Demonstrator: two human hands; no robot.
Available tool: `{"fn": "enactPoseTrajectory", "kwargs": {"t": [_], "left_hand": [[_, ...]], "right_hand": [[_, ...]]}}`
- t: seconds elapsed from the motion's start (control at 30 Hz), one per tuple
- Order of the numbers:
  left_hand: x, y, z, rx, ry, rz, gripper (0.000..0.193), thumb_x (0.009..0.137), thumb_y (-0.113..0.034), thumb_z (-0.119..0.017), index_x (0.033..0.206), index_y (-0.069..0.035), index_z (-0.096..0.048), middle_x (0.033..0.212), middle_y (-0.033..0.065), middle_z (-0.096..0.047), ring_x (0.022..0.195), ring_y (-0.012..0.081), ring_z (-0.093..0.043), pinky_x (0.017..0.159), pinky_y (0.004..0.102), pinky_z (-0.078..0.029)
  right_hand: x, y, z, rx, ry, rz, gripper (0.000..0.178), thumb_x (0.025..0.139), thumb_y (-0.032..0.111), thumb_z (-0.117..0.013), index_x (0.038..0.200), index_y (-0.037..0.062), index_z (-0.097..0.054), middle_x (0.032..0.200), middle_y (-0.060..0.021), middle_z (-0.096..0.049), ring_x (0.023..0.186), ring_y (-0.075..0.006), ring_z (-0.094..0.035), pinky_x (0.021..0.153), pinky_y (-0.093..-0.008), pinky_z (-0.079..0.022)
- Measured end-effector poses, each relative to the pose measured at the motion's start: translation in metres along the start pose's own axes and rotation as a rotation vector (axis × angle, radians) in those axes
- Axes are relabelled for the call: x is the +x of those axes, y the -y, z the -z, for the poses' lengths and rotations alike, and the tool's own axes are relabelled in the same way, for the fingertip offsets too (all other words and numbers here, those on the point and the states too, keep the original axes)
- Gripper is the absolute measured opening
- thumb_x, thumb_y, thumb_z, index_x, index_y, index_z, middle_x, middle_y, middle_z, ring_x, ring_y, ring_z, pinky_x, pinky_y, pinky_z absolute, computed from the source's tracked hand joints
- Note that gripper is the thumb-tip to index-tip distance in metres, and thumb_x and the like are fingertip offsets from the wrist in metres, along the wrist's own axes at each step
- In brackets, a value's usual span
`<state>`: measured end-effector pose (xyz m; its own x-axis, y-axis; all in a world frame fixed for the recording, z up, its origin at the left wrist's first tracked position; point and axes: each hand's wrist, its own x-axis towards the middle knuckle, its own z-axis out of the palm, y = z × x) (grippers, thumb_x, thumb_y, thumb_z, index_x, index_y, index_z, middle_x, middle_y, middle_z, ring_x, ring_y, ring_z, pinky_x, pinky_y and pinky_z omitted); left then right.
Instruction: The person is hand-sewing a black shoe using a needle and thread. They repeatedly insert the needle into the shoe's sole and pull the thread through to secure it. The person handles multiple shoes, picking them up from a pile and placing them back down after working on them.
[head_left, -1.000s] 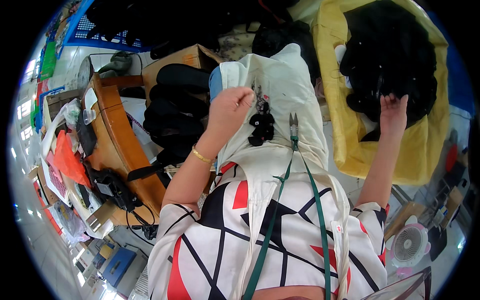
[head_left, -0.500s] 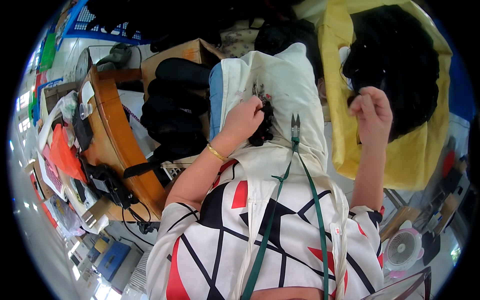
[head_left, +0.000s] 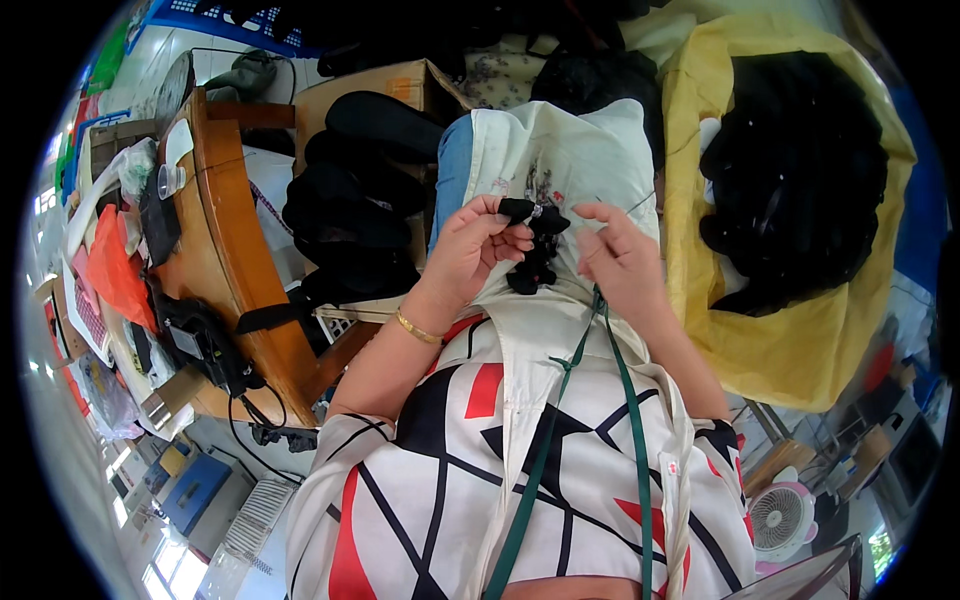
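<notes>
My left hand, with a gold bangle at the wrist, pinches a small black fabric bow with a shiny band round its middle. Just right of the bow is my right hand. Its fingers are bent in and blurred; whatever they pinch is too small to make out. Both hands are over the white apron on my lap, where several small black pieces lie in a pile. A green cord runs down the apron; the thread snips at its end are hidden behind my right hand.
To the right, a yellow sack holds a heap of black items. On the left, black padded pieces lie by a cardboard box, next to a wooden table. A pink-and-white fan stands at lower right.
My right hand has come from beside the yellow sack to the bow over my lap, now covering the snips. My left hand has turned, bringing the black bow into sight.
</notes>
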<state>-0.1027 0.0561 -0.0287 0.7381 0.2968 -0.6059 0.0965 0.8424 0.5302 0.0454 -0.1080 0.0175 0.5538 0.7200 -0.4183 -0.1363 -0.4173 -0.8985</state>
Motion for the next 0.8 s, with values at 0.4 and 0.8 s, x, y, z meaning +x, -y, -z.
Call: {"fn": "enactPoseTrajectory", "kwargs": {"t": [0.4, 0.8], "left_hand": [[-0.007, -0.011, 0.028, 0.23, 0.088, 0.077, 0.023, 0.094, -0.008, -0.051, 0.116, -0.002, -0.057, 0.103, 0.0102, -0.069, 0.094, 0.0168, -0.067, 0.084, 0.0279, -0.054], [-0.019, -0.037, 0.012, 0.664, 0.289, 0.064, 0.019, 0.093, -0.007, -0.068, 0.111, 0.0, -0.067, 0.096, -0.0028, -0.064, 0.085, 0.0054, -0.056, 0.075, 0.0213, -0.048]], "right_hand": [[0.024, -0.013, -0.013, 0.329, 0.287, -0.283, 0.012, 0.098, 0.013, -0.061, 0.102, 0.0017, -0.062, 0.067, 0.0056, -0.053, 0.052, -0.0027, -0.045, 0.048, -0.0197, -0.035], [0.019, -0.012, -0.012, 0.263, 0.304, -0.159, 0.011, 0.095, 0.01, -0.066, 0.101, 0.0008, -0.067, 0.076, 0.005, -0.059, 0.063, -0.0019, -0.047, 0.056, -0.0201, -0.039]]}}
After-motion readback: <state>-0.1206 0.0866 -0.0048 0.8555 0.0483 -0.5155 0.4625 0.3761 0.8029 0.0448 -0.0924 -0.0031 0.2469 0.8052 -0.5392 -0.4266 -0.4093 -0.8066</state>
